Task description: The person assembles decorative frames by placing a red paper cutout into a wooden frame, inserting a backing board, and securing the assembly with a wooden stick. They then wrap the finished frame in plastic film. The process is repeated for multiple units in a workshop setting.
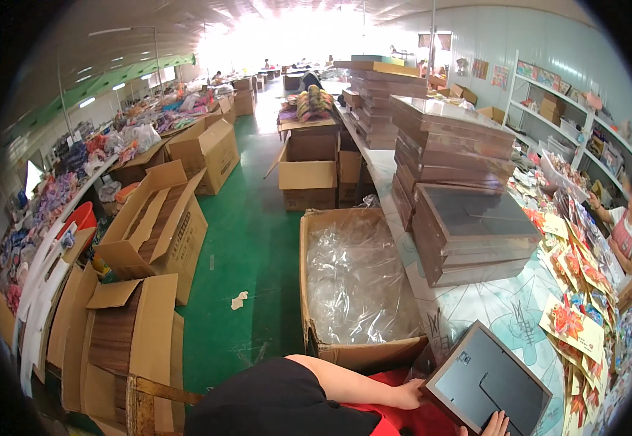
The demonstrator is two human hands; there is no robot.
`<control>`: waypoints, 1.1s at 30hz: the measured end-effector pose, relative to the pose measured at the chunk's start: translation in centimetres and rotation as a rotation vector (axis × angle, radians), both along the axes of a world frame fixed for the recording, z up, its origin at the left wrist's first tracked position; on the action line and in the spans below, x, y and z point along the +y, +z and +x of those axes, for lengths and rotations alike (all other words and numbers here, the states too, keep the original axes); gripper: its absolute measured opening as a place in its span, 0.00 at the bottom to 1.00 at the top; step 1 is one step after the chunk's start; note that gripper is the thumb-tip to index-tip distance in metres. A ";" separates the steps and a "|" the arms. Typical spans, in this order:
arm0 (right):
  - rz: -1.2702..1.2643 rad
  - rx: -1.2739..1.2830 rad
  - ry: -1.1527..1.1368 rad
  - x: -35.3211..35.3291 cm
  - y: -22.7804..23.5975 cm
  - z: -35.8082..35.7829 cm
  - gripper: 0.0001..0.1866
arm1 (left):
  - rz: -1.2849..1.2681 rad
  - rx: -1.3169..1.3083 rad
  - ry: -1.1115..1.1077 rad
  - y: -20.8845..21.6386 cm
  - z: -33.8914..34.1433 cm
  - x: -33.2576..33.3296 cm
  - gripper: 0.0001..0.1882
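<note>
Frame (506,376), left hand (407,394) extended to its edge, right hand (496,424) on back

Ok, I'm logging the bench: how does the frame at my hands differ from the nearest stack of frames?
The frame is a single piece; the nearest stack is several piled up. Your left hand meets the frame's edge and your right hand lies on its panel; no hand touches the stack. Both show brown edges and a dark grey panel.
</note>
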State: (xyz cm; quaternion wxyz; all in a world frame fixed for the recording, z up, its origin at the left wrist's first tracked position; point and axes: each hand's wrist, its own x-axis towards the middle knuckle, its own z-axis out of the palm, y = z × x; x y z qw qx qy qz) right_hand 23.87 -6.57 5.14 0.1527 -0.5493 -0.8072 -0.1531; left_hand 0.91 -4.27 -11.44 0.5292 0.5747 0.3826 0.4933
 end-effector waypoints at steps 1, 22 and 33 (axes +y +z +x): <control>0.010 -0.005 -0.004 0.0 -0.2 0.2 0.42 | -0.019 -0.011 -0.008 1.3 0.1 -0.2 0.22; 0.227 1.031 -0.029 2.2 3.3 8.2 0.37 | 0.867 0.551 -0.178 22.8 6.6 5.9 0.20; 0.516 1.076 -0.114 5.1 1.7 14.1 0.34 | 0.651 0.848 -0.118 11.5 3.0 9.3 0.08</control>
